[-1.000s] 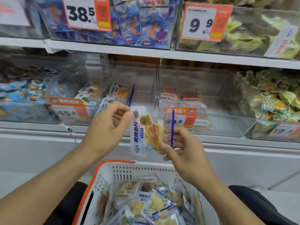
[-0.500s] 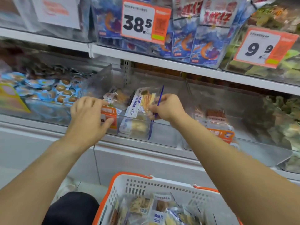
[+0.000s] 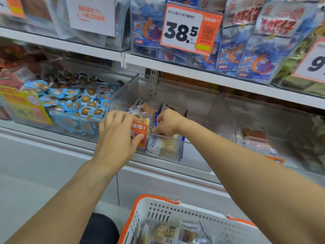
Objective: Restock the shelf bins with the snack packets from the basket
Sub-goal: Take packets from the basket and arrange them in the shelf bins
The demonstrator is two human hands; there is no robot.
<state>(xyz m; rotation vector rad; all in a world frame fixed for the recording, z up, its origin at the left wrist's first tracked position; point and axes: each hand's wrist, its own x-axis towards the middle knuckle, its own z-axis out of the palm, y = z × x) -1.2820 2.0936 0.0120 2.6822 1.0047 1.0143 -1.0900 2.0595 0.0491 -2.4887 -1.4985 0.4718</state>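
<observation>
A clear shelf bin [image 3: 207, 120] on the middle shelf holds a few fish-snack packets [image 3: 161, 147] standing at its front. My left hand [image 3: 117, 136] grips the bin's front wall, fingers hooked over the rim and thumb on the orange price tag [image 3: 139, 138]. My right hand [image 3: 167, 124] reaches down inside the bin, its fingers curled on a blue-edged snack packet [image 3: 149, 120] lowered among the others. Below, the white basket [image 3: 158, 208] with an orange rim holds several more packets [image 3: 167, 231].
A bin of blue egg packets [image 3: 79, 103] sits to the left. Another clear bin [image 3: 255, 138] with a few packets is on the right. The upper shelf carries blue shrimp packets [image 3: 246, 59] and a 38.5 price sign [image 3: 182, 30].
Both hands rose from above the basket to the shelf. My right hand carried the packet into the bin and lowered it; my left hand let go of it and took the bin's front wall.
</observation>
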